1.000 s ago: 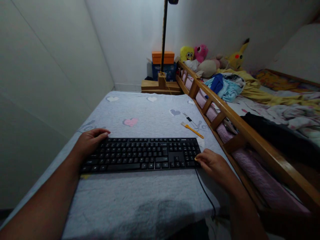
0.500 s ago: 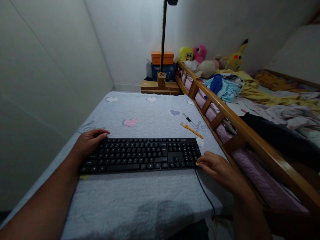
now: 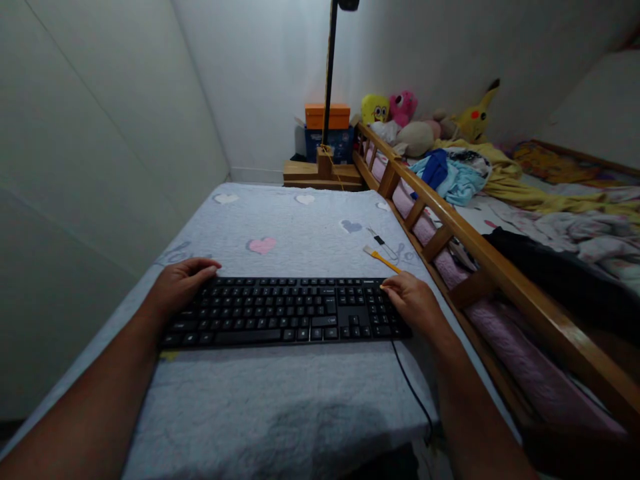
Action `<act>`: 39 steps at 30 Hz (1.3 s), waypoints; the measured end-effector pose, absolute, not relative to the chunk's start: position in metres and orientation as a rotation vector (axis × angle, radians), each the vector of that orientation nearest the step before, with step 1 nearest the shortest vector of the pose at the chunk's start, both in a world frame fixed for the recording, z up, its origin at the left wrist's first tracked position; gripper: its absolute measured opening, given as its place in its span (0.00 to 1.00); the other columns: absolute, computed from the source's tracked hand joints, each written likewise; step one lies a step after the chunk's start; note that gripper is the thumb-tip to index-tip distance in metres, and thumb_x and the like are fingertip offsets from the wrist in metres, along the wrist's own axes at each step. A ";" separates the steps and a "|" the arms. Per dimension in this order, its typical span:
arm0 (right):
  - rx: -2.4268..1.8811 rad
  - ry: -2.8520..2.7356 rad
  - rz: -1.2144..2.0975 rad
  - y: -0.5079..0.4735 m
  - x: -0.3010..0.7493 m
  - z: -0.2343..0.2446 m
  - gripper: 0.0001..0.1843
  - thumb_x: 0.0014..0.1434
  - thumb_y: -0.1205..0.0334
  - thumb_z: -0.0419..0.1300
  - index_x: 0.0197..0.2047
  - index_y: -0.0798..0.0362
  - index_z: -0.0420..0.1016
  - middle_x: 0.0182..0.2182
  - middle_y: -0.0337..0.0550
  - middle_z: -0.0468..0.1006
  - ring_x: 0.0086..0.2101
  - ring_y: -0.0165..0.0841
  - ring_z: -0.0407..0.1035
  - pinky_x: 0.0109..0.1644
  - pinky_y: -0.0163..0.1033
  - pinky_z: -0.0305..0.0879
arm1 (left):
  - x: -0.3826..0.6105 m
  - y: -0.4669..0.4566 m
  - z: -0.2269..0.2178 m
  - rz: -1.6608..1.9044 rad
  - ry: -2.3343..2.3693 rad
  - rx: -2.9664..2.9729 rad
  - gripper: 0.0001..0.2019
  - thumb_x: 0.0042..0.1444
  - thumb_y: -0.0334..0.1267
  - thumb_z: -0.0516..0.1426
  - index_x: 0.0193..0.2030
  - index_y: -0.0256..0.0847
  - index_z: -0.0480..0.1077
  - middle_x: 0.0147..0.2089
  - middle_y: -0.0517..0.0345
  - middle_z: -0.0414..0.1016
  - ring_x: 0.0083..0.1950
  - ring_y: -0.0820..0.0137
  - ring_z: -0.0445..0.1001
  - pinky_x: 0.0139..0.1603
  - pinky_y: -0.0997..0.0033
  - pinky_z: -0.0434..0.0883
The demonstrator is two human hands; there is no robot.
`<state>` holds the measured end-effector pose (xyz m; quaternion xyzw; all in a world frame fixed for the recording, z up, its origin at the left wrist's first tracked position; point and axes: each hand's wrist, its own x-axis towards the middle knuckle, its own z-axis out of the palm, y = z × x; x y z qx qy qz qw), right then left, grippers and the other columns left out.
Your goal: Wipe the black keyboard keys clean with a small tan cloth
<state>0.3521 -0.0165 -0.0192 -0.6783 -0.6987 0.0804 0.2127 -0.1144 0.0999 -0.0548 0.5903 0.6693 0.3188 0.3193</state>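
A black keyboard (image 3: pixel 280 310) lies flat on a cloth-covered table, its cable trailing from the right side toward the front edge. Around its upper left corner rests my left hand (image 3: pixel 181 285), fingers curled together and gripping that end. My right hand (image 3: pixel 413 299) is over the number pad at the right end, fingertips pinched together near the top keys. A tiny yellowish bit shows at those fingertips, too small to name. Just beyond this hand lies a brush (image 3: pixel 383 257) with a yellow handle, partly hidden by the fingers. Tweezers or a similar thin metal tool with a black middle (image 3: pixel 380 240) lie behind it.
A wooden bed rail (image 3: pixel 450 220) runs along the table's right side. Clothes (image 3: pixel 453 175) and plush toys (image 3: pixel 375 109) lie on the bed. At the far end stand an orange box (image 3: pixel 327 117) and a dark pole (image 3: pixel 330 73) on a wooden base. A pale wall closes the left side.
My right hand has moved up and slightly left, from the keyboard's lower right corner to the top of the number pad. My left hand keeps its place on the keyboard.
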 end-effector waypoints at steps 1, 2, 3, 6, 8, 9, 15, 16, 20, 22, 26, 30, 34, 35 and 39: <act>-1.885 -1.940 0.225 -0.018 0.352 -0.020 0.09 0.61 0.66 0.58 0.37 0.51 0.80 0.37 0.45 0.79 0.40 0.37 0.74 0.47 0.40 0.67 | -0.115 0.100 -0.055 0.843 1.759 1.561 0.25 0.40 0.57 0.61 0.39 0.40 0.77 0.36 0.57 0.79 0.38 0.63 0.73 0.42 0.67 0.67; -1.884 -1.940 0.226 -0.020 0.353 -0.020 0.09 0.61 0.66 0.58 0.37 0.51 0.80 0.36 0.45 0.80 0.40 0.37 0.74 0.46 0.40 0.67 | -0.115 0.100 -0.056 0.848 1.759 1.574 0.24 0.40 0.57 0.61 0.39 0.40 0.78 0.37 0.57 0.79 0.39 0.62 0.74 0.43 0.66 0.68; -1.879 -1.942 0.227 -0.023 0.353 -0.020 0.09 0.61 0.66 0.57 0.37 0.51 0.80 0.36 0.45 0.80 0.40 0.37 0.74 0.45 0.40 0.66 | -0.115 0.100 -0.056 0.852 1.760 1.587 0.24 0.41 0.57 0.61 0.38 0.40 0.78 0.37 0.57 0.80 0.40 0.62 0.74 0.43 0.66 0.68; -1.853 -1.957 0.244 -0.032 0.355 -0.019 0.10 0.62 0.65 0.57 0.37 0.51 0.80 0.36 0.45 0.79 0.39 0.37 0.74 0.45 0.39 0.66 | -0.114 0.100 -0.055 0.855 1.774 1.595 0.24 0.40 0.57 0.61 0.37 0.41 0.78 0.36 0.57 0.80 0.39 0.62 0.74 0.42 0.66 0.68; -1.836 -1.967 0.267 -0.039 0.356 -0.018 0.10 0.62 0.66 0.56 0.37 0.51 0.80 0.36 0.45 0.79 0.38 0.36 0.74 0.44 0.39 0.66 | -0.113 0.100 -0.054 0.848 1.779 1.576 0.25 0.40 0.58 0.60 0.38 0.40 0.77 0.35 0.57 0.79 0.38 0.63 0.73 0.40 0.67 0.68; -1.834 -1.968 0.281 -0.042 0.356 -0.018 0.10 0.61 0.66 0.56 0.37 0.51 0.80 0.36 0.44 0.79 0.38 0.36 0.74 0.44 0.38 0.66 | -0.113 0.100 -0.053 0.847 1.778 1.569 0.25 0.40 0.58 0.60 0.39 0.40 0.77 0.35 0.57 0.79 0.37 0.63 0.73 0.40 0.68 0.68; -1.838 -1.969 0.338 -0.058 0.355 -0.016 0.10 0.62 0.64 0.56 0.37 0.51 0.80 0.35 0.44 0.77 0.37 0.36 0.73 0.42 0.39 0.66 | -0.111 0.098 -0.049 0.830 1.788 1.543 0.26 0.39 0.57 0.61 0.39 0.38 0.78 0.37 0.55 0.80 0.38 0.62 0.74 0.40 0.67 0.68; -1.836 -1.971 0.344 -0.061 0.355 -0.016 0.10 0.62 0.64 0.56 0.37 0.51 0.80 0.35 0.44 0.77 0.37 0.36 0.73 0.42 0.39 0.66 | -0.111 0.098 -0.049 0.827 1.791 1.544 0.26 0.39 0.57 0.61 0.39 0.38 0.78 0.38 0.55 0.80 0.38 0.62 0.74 0.40 0.67 0.68; -1.834 -1.964 0.383 -0.071 0.355 -0.016 0.10 0.62 0.64 0.55 0.37 0.50 0.79 0.35 0.44 0.78 0.36 0.35 0.74 0.42 0.39 0.67 | -0.112 0.098 -0.050 0.821 1.798 1.567 0.26 0.40 0.58 0.61 0.39 0.39 0.78 0.37 0.55 0.80 0.39 0.61 0.75 0.41 0.66 0.68; -1.832 -1.954 0.402 -0.076 0.355 -0.016 0.10 0.63 0.64 0.55 0.37 0.50 0.79 0.35 0.44 0.78 0.37 0.36 0.74 0.42 0.40 0.67 | -0.113 0.099 -0.050 0.811 1.800 1.575 0.26 0.40 0.58 0.60 0.40 0.39 0.78 0.37 0.55 0.80 0.40 0.60 0.75 0.43 0.65 0.68; -1.836 -1.947 0.453 -0.086 0.354 -0.015 0.11 0.63 0.62 0.54 0.38 0.51 0.80 0.35 0.44 0.77 0.36 0.36 0.74 0.42 0.40 0.67 | -0.113 0.100 -0.049 0.812 1.796 1.618 0.25 0.40 0.57 0.60 0.38 0.39 0.78 0.41 0.53 0.81 0.44 0.58 0.75 0.49 0.63 0.68; -1.837 -1.954 0.563 -0.093 0.355 -0.010 0.12 0.63 0.60 0.55 0.37 0.50 0.80 0.34 0.44 0.78 0.36 0.35 0.74 0.42 0.39 0.67 | -0.113 0.100 -0.049 0.818 1.792 1.600 0.25 0.40 0.57 0.60 0.39 0.38 0.78 0.41 0.53 0.81 0.43 0.59 0.75 0.48 0.64 0.69; -1.802 -1.967 0.679 -0.090 0.360 -0.001 0.11 0.63 0.60 0.56 0.36 0.49 0.81 0.34 0.44 0.80 0.37 0.35 0.74 0.42 0.38 0.68 | -0.113 0.099 -0.050 0.810 1.800 1.592 0.26 0.40 0.58 0.60 0.39 0.39 0.78 0.39 0.54 0.81 0.41 0.59 0.75 0.46 0.64 0.69; -1.790 -1.958 0.687 -0.087 0.361 0.001 0.11 0.62 0.60 0.57 0.36 0.49 0.81 0.34 0.44 0.80 0.37 0.35 0.75 0.42 0.38 0.68 | -0.113 0.099 -0.050 0.810 1.802 1.595 0.26 0.40 0.58 0.60 0.39 0.39 0.78 0.39 0.54 0.81 0.41 0.60 0.75 0.45 0.64 0.69; -1.769 -1.861 0.588 -0.064 0.370 -0.001 0.11 0.62 0.58 0.58 0.37 0.51 0.81 0.35 0.45 0.80 0.37 0.36 0.75 0.43 0.39 0.68 | -0.113 0.099 -0.051 0.822 1.792 1.594 0.25 0.41 0.57 0.61 0.40 0.39 0.78 0.41 0.54 0.81 0.41 0.60 0.75 0.46 0.64 0.69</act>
